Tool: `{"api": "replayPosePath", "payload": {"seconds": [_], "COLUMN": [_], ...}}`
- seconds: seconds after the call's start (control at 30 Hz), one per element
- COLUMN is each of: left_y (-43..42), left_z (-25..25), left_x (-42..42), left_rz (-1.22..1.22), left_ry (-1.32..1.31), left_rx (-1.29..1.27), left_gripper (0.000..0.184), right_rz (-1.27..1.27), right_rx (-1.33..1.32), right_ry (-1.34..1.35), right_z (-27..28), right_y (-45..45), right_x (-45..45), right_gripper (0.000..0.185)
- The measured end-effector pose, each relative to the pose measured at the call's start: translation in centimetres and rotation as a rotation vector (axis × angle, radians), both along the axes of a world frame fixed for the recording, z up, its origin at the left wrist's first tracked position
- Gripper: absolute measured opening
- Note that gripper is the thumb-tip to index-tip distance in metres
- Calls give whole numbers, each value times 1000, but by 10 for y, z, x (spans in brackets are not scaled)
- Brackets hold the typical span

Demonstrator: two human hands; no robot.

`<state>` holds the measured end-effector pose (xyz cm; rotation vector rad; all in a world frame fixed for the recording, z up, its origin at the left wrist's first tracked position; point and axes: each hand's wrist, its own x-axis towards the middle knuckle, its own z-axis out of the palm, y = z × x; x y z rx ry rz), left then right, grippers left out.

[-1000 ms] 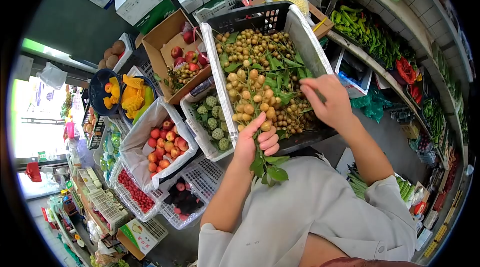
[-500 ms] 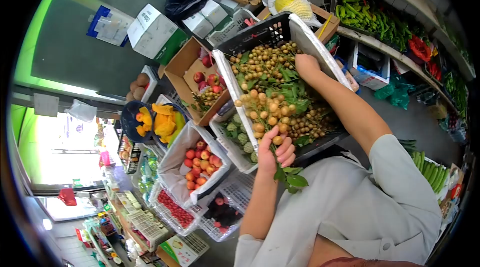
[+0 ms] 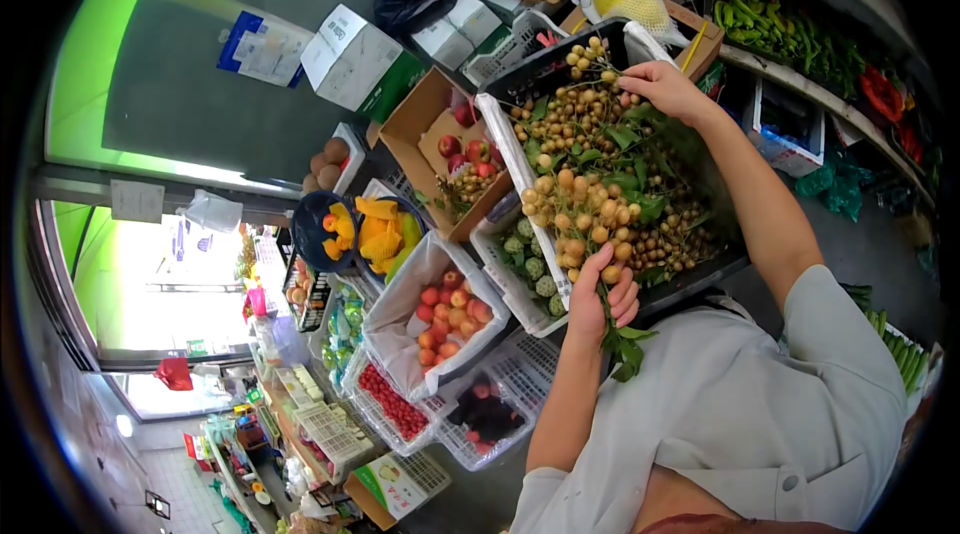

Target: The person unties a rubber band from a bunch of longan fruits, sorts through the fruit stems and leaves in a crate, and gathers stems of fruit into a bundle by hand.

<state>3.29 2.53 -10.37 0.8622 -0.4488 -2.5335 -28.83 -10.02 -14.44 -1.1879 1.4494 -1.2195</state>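
My left hand (image 3: pixel 604 296) is closed around the leafy stems of a longan bunch (image 3: pixel 580 217), its yellow-brown round fruit fanned out above the fist. Green leaves (image 3: pixel 627 349) hang below that hand. Higher up, my right hand (image 3: pixel 665 92) pinches a smaller longan sprig (image 3: pixel 588 59) between thumb and fingers, over the far end of the crate. Underneath lies a black crate (image 3: pixel 520 80) with a white foam edge (image 3: pixel 522 159), heaped with longans (image 3: pixel 670 252) and leaves.
To the left stand a carton of red apples (image 3: pixel 402 124), a lined box of red-yellow fruit (image 3: pixel 375 326), green knobbly fruit (image 3: pixel 533 267) in a white basket, and a tray of small red fruit (image 3: pixel 392 404). Green peppers (image 3: pixel 780 29) fill a shelf at upper right.
My right hand has risen out of the heap with a longan sprig in its fingers. My left hand still grips its bunch. The whole view has shifted, moving the scene rightward.
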Motion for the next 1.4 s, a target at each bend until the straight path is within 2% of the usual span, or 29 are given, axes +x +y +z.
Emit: {"api": "replayPosePath", "payload": {"seconds": [0.03,0.07,0.13,0.17,0.2,0.27,0.4,0.47,0.5,0.53,0.6,0.63,0.67,0.8,0.87,0.9,0.97,1.07,1.1,1.13,1.2,1.23,1.4], "left_y": [0,0,-2,-2,-2,-3,-3,-3,-3,-3,-4,-4,-4,-3,-5,-6,-6,-4,-3,-3,-2,-2,-1], "left_z": [1,0,-3,-4,-4,-1,-3,-2,-2,-2,1,1,2,1,-1,-3,-6,-6,-6,-5,-5,-6,-4], "left_x": [0,1,4,4,4,3,5,4,4,4,3,3,4,5,5,6,7,7,7,7,7,8,7], "left_rz": [9,15,2,6,10,-10,-27,-36,-35,-36,-50,-53,-64,-63,-77,-77,-83,-50,-47,-43,-38,-35,-29], "left_ry": [10,18,65,63,59,53,70,65,66,67,65,59,63,56,80,84,123,129,130,128,124,134,145], "left_rx": [5,12,20,15,12,7,5,-2,2,6,-4,-11,-5,0,4,7,14,17,21,14,9,4,2], "left_gripper": [35,35,33,34,34,34,33,32,32,32,32,32,32,31,31,31,31,30,30,29,28,28,29], "right_rz": [20,5,-49,-93,-157,-168,-136,-189,-196,-205,-186,-61,-70,-74,-177,-177,-124,-24,-18,-17,-4,-14,-167], "right_rx": [18,12,126,145,129,303,439,229,254,255,459,436,446,447,174,177,34,23,18,21,182,145,-38], "right_ry": [-118,-120,5,234,623,794,738,506,281,283,472,733,735,761,537,541,152,141,262,263,407,487,498], "right_z": [8,15,35,24,23,20,34,40,60,64,67,49,32,32,40,43,49,36,36,36,38,27,21], "right_y": [3,7,16,11,10,14,34,48,64,74,90,89,92,109,118,123,129,135,138,138,136,134,126], "right_x": [2,5,13,10,9,7,9,8,16,20,21,13,8,15,21,25,32,32,35,39,45,47,60], "right_gripper": [36,36,37,46,58,66,64,63,61,61,57,50,50,41,33,33,26,21,21,21,19,18,20]}}
